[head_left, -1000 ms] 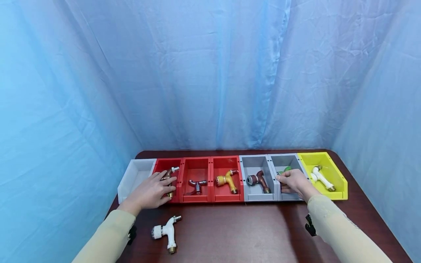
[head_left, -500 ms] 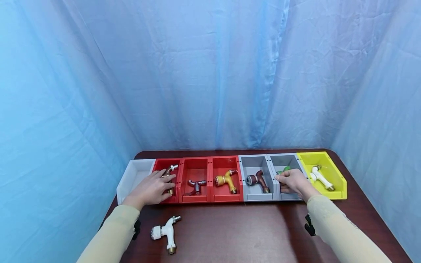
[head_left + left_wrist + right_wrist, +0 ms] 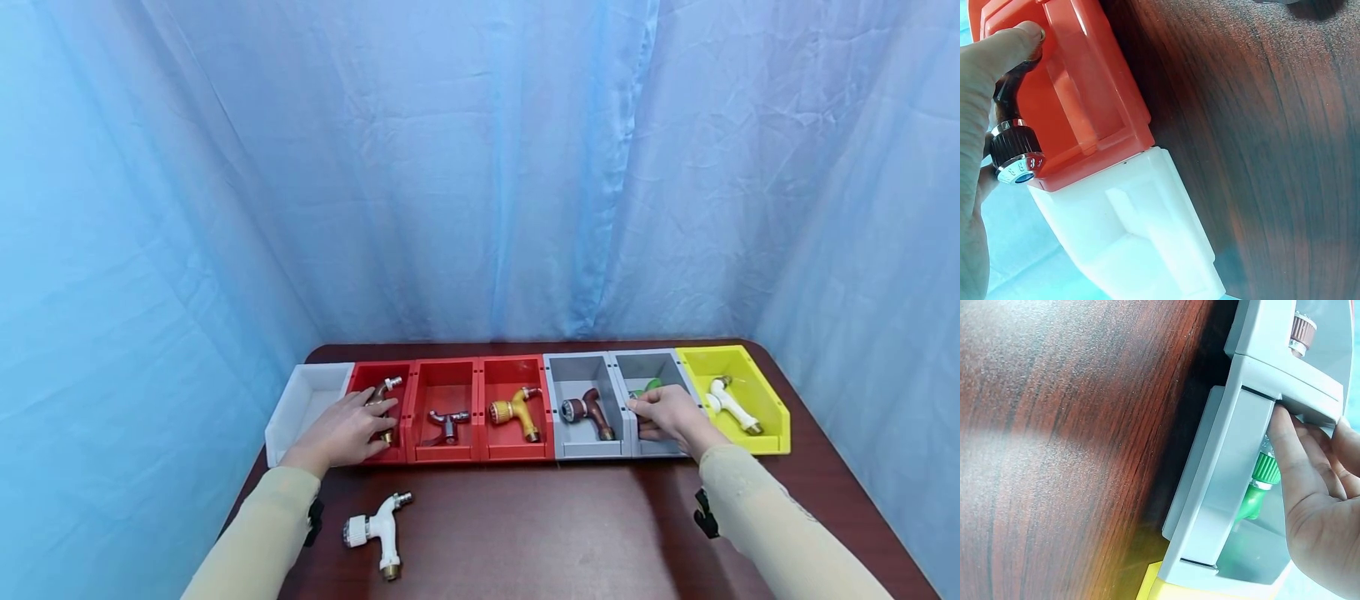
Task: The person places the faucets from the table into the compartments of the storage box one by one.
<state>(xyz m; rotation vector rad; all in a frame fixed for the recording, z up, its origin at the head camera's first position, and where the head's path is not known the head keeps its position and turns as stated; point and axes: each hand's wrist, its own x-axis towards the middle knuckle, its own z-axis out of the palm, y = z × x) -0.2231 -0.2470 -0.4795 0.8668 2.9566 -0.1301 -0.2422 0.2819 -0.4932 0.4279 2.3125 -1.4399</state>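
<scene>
My left hand (image 3: 347, 429) reaches over a dark bronze faucet (image 3: 1008, 94) in the leftmost red bin (image 3: 1119, 128). In the left wrist view the thumb presses on the faucet's brass end, and the other fingers lie behind its ribbed black knob. My right hand (image 3: 670, 414) reaches into the right grey bin (image 3: 1229, 481). Its fingertips are at the side wall shared with the neighbouring grey bin, and its thumb lies close beside a green faucet (image 3: 1266, 469) with a chrome cap. I cannot tell whether these fingers pinch anything.
A white faucet (image 3: 386, 533) lies on the dark wooden table (image 3: 555, 533). A white bin (image 3: 313, 396) stands at the row's left end. Other bins hold a small chrome faucet (image 3: 448, 427), a yellow one (image 3: 519, 412), a brown-red one (image 3: 592, 414) and a white one (image 3: 737, 408).
My left wrist and forearm have shifted slightly right, while the fingers stay over the bronze faucet. My right hand keeps its place in the grey bin.
</scene>
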